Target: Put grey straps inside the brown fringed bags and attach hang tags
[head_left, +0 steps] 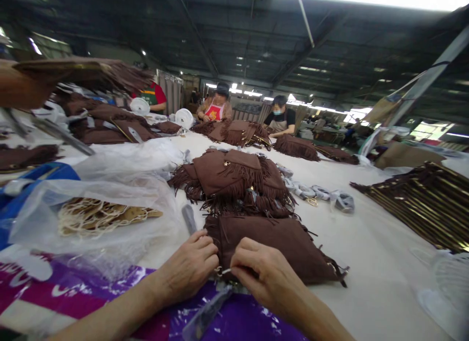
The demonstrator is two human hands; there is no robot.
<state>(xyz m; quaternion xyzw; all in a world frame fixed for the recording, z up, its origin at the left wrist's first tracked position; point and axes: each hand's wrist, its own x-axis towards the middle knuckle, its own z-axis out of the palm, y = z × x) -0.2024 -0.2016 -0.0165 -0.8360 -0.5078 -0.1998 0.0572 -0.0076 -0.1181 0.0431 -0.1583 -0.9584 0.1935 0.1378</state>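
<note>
A brown fringed bag [278, 243] lies flat on the table in front of me. My left hand [194, 263] is closed on its near left corner, fingers curled over the edge. Close by, my right hand [262, 265] pinches a small shiny piece [226, 271] beside a gold metal ring [219, 270] at that corner. Exactly what this piece is, I cannot make out. Below the hands, a strap in clear grey wrapping [207, 314] hangs over purple plastic [242, 316]. Another wrapped length [188, 219] lies just beyond my left hand.
More brown fringed bags [234, 172] are piled straight ahead. Wrapped straps [318, 192] and a stack of gold-edged brown pieces [421, 199] lie right. At left are a clear plastic bag [106, 184] with netting and a co-worker's hand [25, 87] holding a bag. Several people work across the table.
</note>
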